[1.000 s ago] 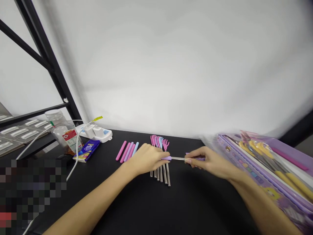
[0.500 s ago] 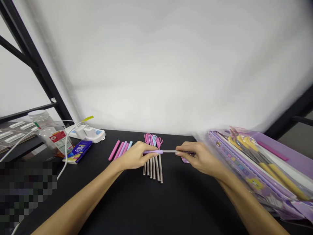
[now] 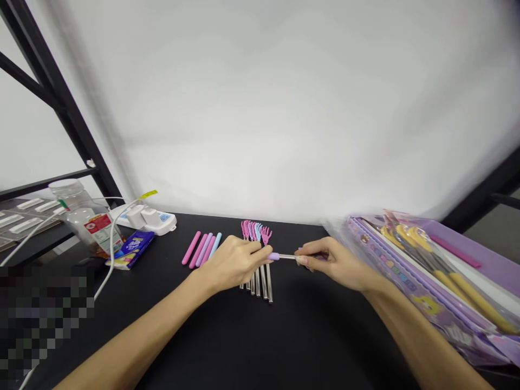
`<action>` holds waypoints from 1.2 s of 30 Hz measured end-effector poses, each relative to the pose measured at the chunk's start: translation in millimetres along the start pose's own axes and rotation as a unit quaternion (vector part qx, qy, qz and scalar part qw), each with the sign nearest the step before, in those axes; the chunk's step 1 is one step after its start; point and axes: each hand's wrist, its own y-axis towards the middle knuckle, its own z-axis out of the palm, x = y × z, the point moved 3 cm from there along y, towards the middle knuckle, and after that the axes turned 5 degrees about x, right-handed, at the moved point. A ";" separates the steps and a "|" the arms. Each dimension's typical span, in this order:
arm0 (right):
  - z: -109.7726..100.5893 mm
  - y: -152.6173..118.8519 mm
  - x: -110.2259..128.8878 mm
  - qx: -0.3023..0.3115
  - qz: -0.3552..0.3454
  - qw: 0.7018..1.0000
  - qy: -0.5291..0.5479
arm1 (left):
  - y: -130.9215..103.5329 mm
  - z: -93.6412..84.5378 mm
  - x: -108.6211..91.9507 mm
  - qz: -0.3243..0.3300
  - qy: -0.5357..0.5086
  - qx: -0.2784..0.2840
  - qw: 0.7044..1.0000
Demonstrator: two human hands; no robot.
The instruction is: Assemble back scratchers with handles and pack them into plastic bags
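My left hand (image 3: pixel 239 262) is closed around a purple handle sleeve (image 3: pixel 274 256), whose right end pokes out past the fingers. A thin metal rod (image 3: pixel 287 257) runs from that sleeve to my right hand (image 3: pixel 331 262), which pinches it between thumb and fingers; the rod's far end is hidden in the hand. Behind and below my left hand lie several back scratchers (image 3: pixel 266 235) side by side, with pink, purple and blue claw heads and bare metal rods. Left of them rest several loose handle sleeves (image 3: pixel 205 249) in pink, purple and blue.
A purple box (image 3: pixel 385 271) on the right holds yellow-handled items (image 3: pixel 459 287) in clear plastic. To the left are a power strip (image 3: pixel 166 222), a clear jar (image 3: pixel 77 208), a blue and yellow packet (image 3: pixel 132 249) and a white cable (image 3: pixel 110 244). A white wall stands behind the black table.
My left hand has turned over the purple sleeve, so its back now covers more of it. Both hands have shifted slightly right in view, the rod still between them.
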 end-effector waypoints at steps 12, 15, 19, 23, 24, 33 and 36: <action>4.8 -0.1 8.2 0.050 0.037 0.991 0.116 | 8.6 -10.0 -4.9 0.044 0.113 -0.024 0.992; 9.3 3.1 9.3 0.009 0.011 0.998 0.066 | 9.3 -8.8 -2.5 -0.007 0.110 0.014 0.994; 9.4 1.7 10.9 -0.048 -0.063 0.995 -0.058 | 5.7 -2.8 1.0 -0.050 0.034 0.072 0.996; 1.0 -4.0 11.2 -0.116 -0.132 0.960 -0.216 | 1.4 -4.7 15.5 -0.113 -0.168 0.133 0.970; -0.2 -4.9 11.5 -0.123 -0.146 0.952 -0.240 | 0.5 -5.9 19.1 -0.125 -0.217 0.148 0.957; 2.9 -5.0 16.9 -0.102 -0.174 0.936 -0.289 | 0.0 -8.1 23.0 -0.090 -0.278 0.107 0.950; 0.5 -5.2 13.9 -0.092 -0.146 0.950 -0.262 | -0.5 -1.7 17.7 -0.067 -0.227 0.084 0.968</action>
